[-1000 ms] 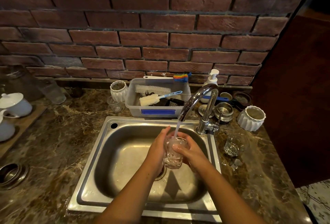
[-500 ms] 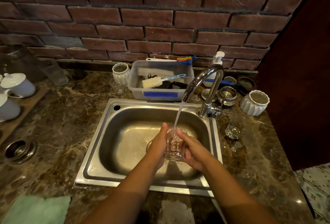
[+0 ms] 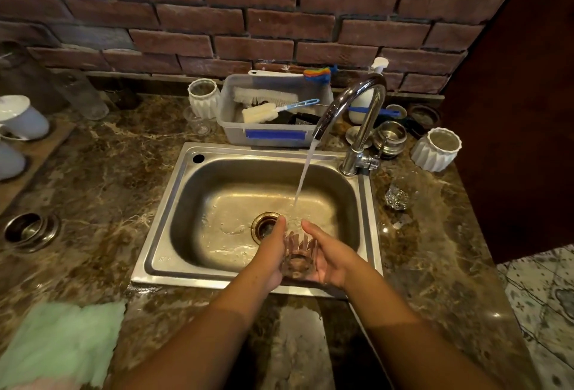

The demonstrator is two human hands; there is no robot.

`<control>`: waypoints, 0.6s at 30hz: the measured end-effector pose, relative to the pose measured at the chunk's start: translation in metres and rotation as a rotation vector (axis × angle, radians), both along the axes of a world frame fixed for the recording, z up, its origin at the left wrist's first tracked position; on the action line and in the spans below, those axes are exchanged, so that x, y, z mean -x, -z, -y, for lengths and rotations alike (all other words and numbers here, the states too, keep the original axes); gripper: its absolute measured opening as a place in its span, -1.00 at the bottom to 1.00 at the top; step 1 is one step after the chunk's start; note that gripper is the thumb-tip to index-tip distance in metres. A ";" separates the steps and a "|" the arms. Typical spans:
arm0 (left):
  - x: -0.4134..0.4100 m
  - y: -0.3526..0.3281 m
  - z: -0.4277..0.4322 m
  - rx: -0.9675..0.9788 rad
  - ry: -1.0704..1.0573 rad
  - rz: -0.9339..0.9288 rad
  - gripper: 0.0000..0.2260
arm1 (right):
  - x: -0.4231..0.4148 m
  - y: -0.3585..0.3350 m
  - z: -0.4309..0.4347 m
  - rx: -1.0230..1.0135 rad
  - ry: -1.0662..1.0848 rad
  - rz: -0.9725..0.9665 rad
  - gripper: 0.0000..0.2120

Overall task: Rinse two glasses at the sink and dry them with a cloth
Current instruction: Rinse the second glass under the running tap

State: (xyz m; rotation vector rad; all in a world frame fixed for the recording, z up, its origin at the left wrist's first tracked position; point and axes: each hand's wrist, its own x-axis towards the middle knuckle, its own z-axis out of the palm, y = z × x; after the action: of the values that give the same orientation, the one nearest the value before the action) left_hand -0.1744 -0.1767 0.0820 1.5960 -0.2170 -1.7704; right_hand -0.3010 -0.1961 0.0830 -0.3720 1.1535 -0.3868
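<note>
Head view: clear ribbed drinking glass (image 3: 298,253) is clamped between both hands over the near right part of the stainless steel sink (image 3: 161,234), tilted, mouth toward the drain. Left hand (image 3: 270,253) grips its left side; right hand (image 3: 329,259) cups its right side, fingers curled round it. Tap water stream (image 3: 306,172) falls at its mouth. Second clear glass (image 3: 399,194) stands right of the sink; pale green cloth (image 3: 62,340) lies near-left of it.

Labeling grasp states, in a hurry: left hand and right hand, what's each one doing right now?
Left hand: holds the glass from its left side.
Right hand: cups the same glass from its right side.
</note>
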 end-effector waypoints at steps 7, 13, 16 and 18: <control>0.004 -0.002 -0.005 0.017 0.041 -0.024 -0.48 | 0.008 -0.002 -0.004 0.038 -0.007 -0.024 -0.50; 0.006 -0.007 -0.014 0.068 -0.001 -0.103 -0.43 | 0.008 -0.016 -0.007 0.300 -0.013 -0.148 -0.53; 0.005 -0.015 -0.017 0.097 -0.033 -0.174 -0.42 | 0.007 -0.026 -0.008 0.455 -0.053 -0.249 -0.41; 0.003 -0.021 -0.019 0.097 -0.061 -0.216 -0.40 | 0.007 -0.034 -0.010 0.549 -0.096 -0.282 -0.36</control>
State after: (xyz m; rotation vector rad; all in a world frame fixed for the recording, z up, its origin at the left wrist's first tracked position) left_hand -0.1778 -0.1577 0.1027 1.3195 -0.1474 -1.8403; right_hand -0.3079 -0.1865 0.1169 -0.9827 1.2878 -0.5790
